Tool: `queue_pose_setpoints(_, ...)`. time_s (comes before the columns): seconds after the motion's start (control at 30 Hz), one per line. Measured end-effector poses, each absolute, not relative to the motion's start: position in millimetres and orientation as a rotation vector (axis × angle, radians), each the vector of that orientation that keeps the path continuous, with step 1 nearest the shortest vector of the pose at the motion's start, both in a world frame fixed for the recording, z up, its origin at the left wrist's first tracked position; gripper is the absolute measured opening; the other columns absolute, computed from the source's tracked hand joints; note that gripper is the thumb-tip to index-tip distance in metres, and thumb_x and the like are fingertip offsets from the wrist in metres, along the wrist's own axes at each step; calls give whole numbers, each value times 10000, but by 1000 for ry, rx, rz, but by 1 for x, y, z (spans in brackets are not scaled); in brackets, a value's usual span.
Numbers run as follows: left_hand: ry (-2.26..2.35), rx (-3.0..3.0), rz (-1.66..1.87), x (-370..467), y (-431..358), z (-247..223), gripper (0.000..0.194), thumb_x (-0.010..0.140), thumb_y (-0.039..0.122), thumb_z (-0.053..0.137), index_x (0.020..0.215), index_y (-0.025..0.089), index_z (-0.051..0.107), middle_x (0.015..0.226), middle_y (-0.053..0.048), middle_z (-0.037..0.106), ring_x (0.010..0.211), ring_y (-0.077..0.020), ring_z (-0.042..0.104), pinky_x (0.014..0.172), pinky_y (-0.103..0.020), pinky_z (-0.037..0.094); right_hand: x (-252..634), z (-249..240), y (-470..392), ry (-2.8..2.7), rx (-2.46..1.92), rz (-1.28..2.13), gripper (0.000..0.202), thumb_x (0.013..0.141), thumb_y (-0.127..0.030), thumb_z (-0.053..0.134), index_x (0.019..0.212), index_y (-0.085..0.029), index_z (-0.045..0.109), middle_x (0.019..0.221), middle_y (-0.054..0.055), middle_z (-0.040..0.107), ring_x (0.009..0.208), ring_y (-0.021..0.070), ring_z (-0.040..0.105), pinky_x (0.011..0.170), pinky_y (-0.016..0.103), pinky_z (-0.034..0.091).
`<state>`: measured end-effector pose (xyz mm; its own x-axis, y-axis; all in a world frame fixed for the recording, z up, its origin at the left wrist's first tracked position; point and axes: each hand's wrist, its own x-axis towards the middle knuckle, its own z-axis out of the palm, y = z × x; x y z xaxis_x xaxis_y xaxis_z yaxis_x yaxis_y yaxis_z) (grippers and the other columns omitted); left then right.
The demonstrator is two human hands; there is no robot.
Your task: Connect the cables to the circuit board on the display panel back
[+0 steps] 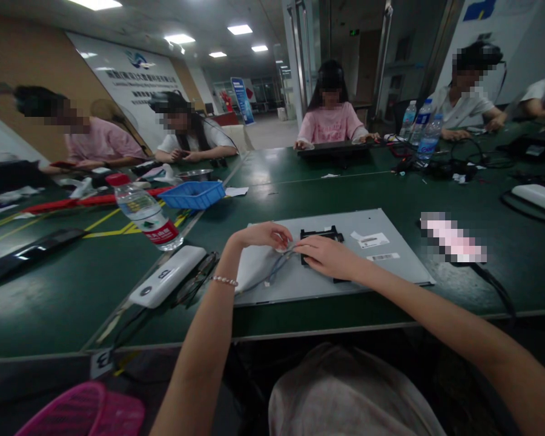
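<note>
A flat grey metal panel (390, 269) with paper labels lies on the green table in front of me. My left hand (267, 235) is closed, its fingertips pinching a thin grey-blue cable (275, 267) near a small whitish piece. My right hand (327, 254) reaches in from the other side, fingers together, and its fingertips meet the same cable close to the left ones. Under and behind the right hand sits a black bracket-like part (320, 232) on the panel, partly hidden. The cable runs down toward the panel's left edge.
Left of the panel are a white power bank (168, 277), glasses (197, 278), a water bottle (148, 215) and a blue tray (194, 195). A pink phone-like object (452, 239) with a cable lies at right. Several people sit around the table. A pink basket (86, 412) stands below.
</note>
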<state>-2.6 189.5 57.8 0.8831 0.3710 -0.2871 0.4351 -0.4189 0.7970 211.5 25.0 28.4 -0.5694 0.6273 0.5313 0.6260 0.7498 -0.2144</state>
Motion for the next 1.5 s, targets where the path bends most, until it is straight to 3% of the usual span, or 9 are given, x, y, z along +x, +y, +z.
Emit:
queue_pose_setpoints(0.43, 560, 2075, -31, -5, 189, 64, 329, 709, 202, 703, 1030, 150, 650, 912, -59, 702, 811, -149, 665, 754, -238, 491, 208, 28, 24, -2396, -896, -13, 386, 901, -117, 451, 1278, -159, 529, 1355, 148, 512, 1253, 235, 462, 1044, 446, 391)
queue_pose_setpoints(0.7, 583, 2106, 27, -2, 188, 63, 325, 699, 206, 711, 1010, 130, 653, 890, -66, 708, 786, -145, 667, 730, -232, 496, 195, 31, 14, -2589, -775, -69, 395, 929, -283, 481, 1288, -124, 527, 1385, 154, 498, 1312, 248, 404, 1073, 439, 340)
queue_pose_setpoints(1.03, 612, 2176, 36, 1, 190, 62, 315, 702, 216, 697, 1001, 128, 656, 911, -66, 701, 813, -149, 658, 750, -241, 491, 190, 27, 13, -2695, -779, -73, 446, 945, -381, 445, 1266, -87, 541, 1297, 166, 583, 1286, 259, 444, 1072, 446, 313)
queue_pose_setpoints(1.23, 539, 2155, 245, 0, 166, 94, 302, 794, 325, 660, 1018, 123, 647, 930, -68, 664, 848, -140, 600, 769, -250, 471, 189, 24, 14, -2688, -778, -48, 440, 945, -370, 448, 1268, -85, 535, 1293, 176, 584, 1254, 254, 479, 1054, 448, 334)
queue_pose_setpoints(1.37, 463, 2090, -43, -1, 155, 106, 326, 798, 382, 663, 1000, 126, 653, 802, -52, 649, 683, -112, 566, 640, -221, 449, 189, 23, 15, -2679, -789, -35, 454, 941, -387, 455, 1277, -89, 523, 1288, 180, 586, 1242, 251, 491, 1042, 440, 344)
queue_pose_setpoints(1.5, 481, 2146, -367, 5, 162, 88, 260, 779, 384, 662, 878, 144, 661, 680, -12, 621, 605, -103, 538, 572, -201, 411, 189, 22, 16, -2670, -784, -27, 437, 944, -382, 449, 1246, -80, 543, 1256, 173, 608, 1198, 247, 524, 1037, 431, 345)
